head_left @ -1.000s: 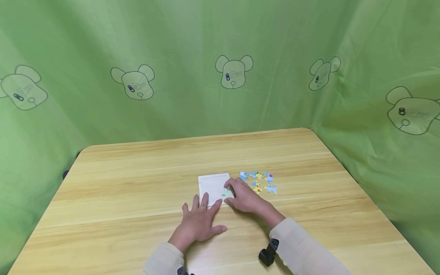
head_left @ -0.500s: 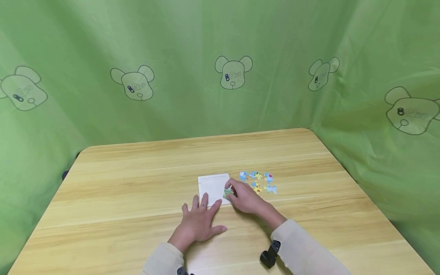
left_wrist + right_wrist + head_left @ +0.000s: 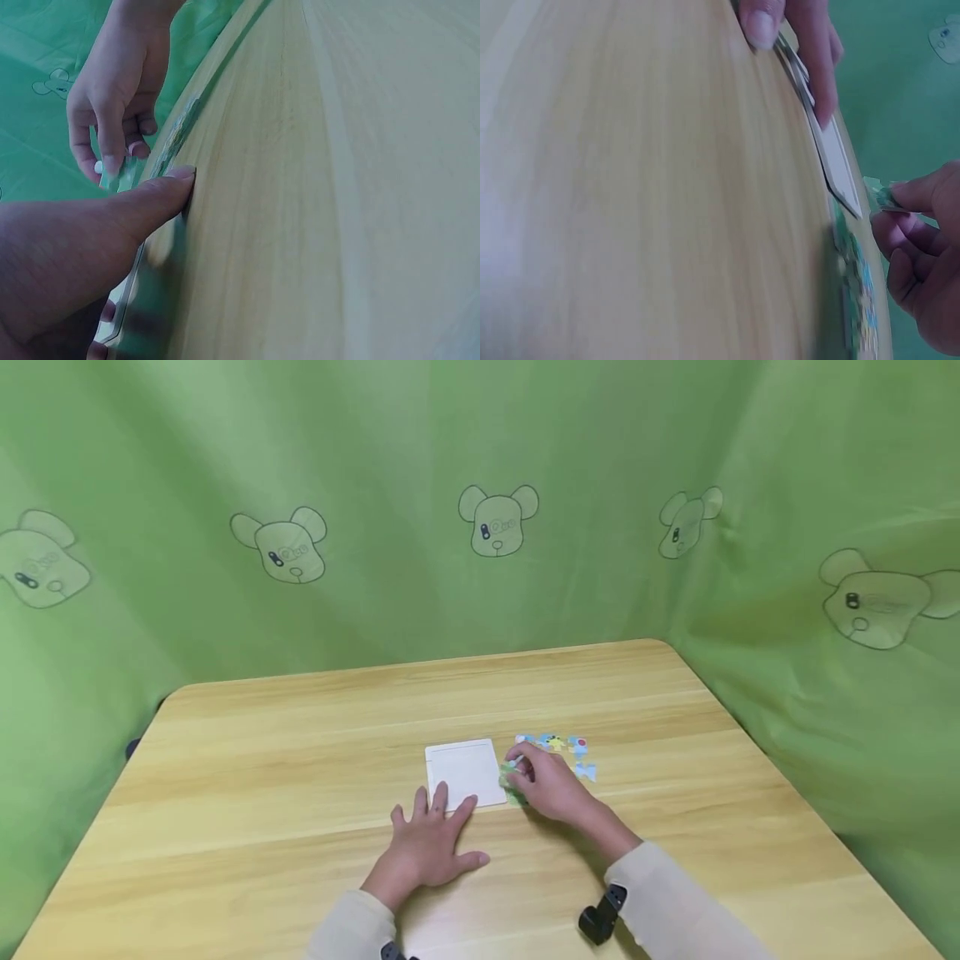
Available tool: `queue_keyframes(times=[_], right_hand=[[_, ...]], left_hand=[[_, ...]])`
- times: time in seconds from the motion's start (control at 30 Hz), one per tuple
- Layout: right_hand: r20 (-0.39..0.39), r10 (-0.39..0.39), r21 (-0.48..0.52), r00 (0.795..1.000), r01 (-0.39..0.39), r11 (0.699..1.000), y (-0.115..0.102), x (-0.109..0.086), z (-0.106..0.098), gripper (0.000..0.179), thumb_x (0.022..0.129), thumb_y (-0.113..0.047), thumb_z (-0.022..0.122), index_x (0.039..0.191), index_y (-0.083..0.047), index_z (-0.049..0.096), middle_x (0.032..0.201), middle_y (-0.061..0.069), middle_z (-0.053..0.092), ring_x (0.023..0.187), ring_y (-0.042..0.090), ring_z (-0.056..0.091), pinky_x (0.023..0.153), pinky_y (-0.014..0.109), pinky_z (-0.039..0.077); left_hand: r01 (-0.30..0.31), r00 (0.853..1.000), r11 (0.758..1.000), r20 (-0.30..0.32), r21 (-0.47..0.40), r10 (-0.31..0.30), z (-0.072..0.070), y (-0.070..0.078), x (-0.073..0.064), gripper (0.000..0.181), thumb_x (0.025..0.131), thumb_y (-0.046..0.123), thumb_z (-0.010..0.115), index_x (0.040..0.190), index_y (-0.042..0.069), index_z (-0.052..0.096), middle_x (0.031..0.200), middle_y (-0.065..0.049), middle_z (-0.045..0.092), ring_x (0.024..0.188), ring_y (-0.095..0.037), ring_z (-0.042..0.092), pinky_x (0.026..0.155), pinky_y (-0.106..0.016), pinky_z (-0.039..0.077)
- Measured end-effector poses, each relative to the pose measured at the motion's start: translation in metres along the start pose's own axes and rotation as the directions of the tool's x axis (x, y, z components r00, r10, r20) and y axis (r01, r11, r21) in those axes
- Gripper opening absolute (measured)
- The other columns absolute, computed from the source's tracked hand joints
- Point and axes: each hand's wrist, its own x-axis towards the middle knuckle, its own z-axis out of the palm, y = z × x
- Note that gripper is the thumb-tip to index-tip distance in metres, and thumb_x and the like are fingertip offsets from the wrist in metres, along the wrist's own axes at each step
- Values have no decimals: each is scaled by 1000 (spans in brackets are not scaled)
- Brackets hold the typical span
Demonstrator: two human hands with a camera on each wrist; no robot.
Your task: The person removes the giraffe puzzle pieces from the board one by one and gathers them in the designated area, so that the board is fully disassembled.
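Observation:
In the head view a white square puzzle tray (image 3: 467, 767) lies flat on the wooden table. My left hand (image 3: 426, 849) is spread palm down at its near edge, fingertips resting on the tray. Just past the tray's right side, my right hand (image 3: 555, 787) pinches a green jigsaw piece (image 3: 507, 771) between thumb and fingers. The right wrist view shows that jigsaw piece (image 3: 887, 198) held above the table. Another green piece (image 3: 517, 797) lies under the right hand, partly hidden by it.
Several blue and yellow jigsaw pieces (image 3: 556, 742) lie right of the tray, some covered by the right hand. A green curtain (image 3: 375, 602) with bear-head prints hangs behind and beside the wooden table (image 3: 262, 760).
My right hand has lifted the green jigsaw piece off the tray and carried it right, past the tray's edge. The left hand has stayed in place. The head view has shifted slightly.

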Motion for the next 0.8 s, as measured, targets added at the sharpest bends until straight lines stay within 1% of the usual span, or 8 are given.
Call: queue_keyframes(times=[0.1,0.2,0.27,0.37,0.47,0.63,0.8], right_hand=[[3,5,11,1000,-5,1000,5,-4,-6,29,92,-12,59,120,-7,60,73,-3,56,63,10,50,59,24,45],[-1,17,32,1000,-17,999,12,-9,-15,34,93,-11,56,126,-4,57,69,0,55,58,11,47,51,23,43],[-11,24,40,1000,-23,999,17,-12,-22,35,93,-10,56,128,-2,56,70,1,55,58,11,48,51,23,43],[-38,26,37,999,-25,999,24,-16,-31,34,92,-10,57,125,0,55,72,0,55,62,11,50,58,24,46],[-67,23,20,997,-22,1000,32,-20,-39,29,92,-10,58,119,1,56,73,0,55,66,12,51,64,27,46],[-82,76,-5,994,-76,997,45,-32,-47,21,91,-11,60,110,-1,58,73,1,54,64,13,49,63,28,45],[-79,124,-12,989,-125,992,55,-42,-54,22,90,-12,61,108,-1,59,73,1,55,63,14,48,61,27,43]], left_hand=[[0,1000,1000,2,-8,0,-1,0,-2,81,82,72,47,149,29,28,153,-20,23,137,-49,20,98,-73,21],[-4,1000,1000,-1,-18,4,-1,0,-3,82,81,71,48,149,29,29,153,-21,23,137,-49,20,98,-73,21],[-5,1000,1000,0,-22,5,-1,0,-3,82,82,72,47,149,28,28,153,-21,22,137,-50,20,98,-73,20],[-1,1000,1000,4,-24,1,-1,-1,-4,82,82,71,47,149,28,27,154,-21,21,137,-50,19,99,-73,20],[2,1000,1000,-1,-20,-2,-2,-1,-4,82,82,71,48,149,28,28,154,-21,22,137,-49,19,98,-74,19],[-8,1000,1000,-4,-20,8,-1,0,-4,81,82,70,49,148,27,29,153,-21,23,136,-49,21,98,-74,21],[-13,1000,1000,-16,-5,13,4,0,0,82,82,71,48,149,28,28,153,-21,23,137,-50,20,97,-74,21]])
